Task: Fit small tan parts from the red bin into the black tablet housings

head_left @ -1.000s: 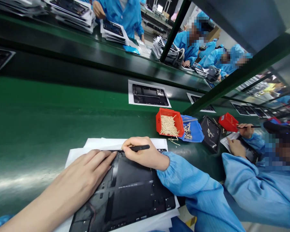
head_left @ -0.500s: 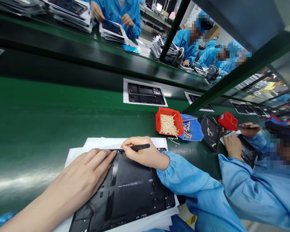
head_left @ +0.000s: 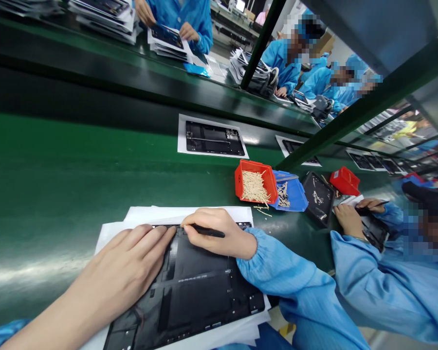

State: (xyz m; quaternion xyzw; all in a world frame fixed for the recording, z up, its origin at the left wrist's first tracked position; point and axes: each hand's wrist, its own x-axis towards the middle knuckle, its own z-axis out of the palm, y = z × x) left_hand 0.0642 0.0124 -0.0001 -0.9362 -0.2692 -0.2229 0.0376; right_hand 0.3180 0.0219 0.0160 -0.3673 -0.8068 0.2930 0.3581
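Note:
A black tablet back housing (head_left: pixel 190 287) lies on white paper sheets (head_left: pixel 175 216), its top edge pointing away from me. My left hand (head_left: pixel 131 257) rests flat on the housing's upper left, fingertips near the top edge and holding nothing. My right hand (head_left: pixel 219 233) lies near the top edge and grips a black pen-shaped tool (head_left: pixel 208 232), its tip pressed down by the fingers at the housing's edge. The tip itself is hidden behind my fingers. A blue sleeve (head_left: pixel 281 272) covers my right forearm.
A red bin of brass-coloured pins (head_left: pixel 254 184), a blue bin (head_left: pixel 288 192) and a black tray (head_left: pixel 317 198) stand beyond my hands on the green belt (head_left: pixel 58 194). A co-worker's hands (head_left: pixel 350 218) work at the right. Another housing (head_left: pixel 213 138) lies farther out.
The pen-shaped tool has tilted in my right hand, its rear end swung towards me. The far housing on its white sheet has moved left along the belt.

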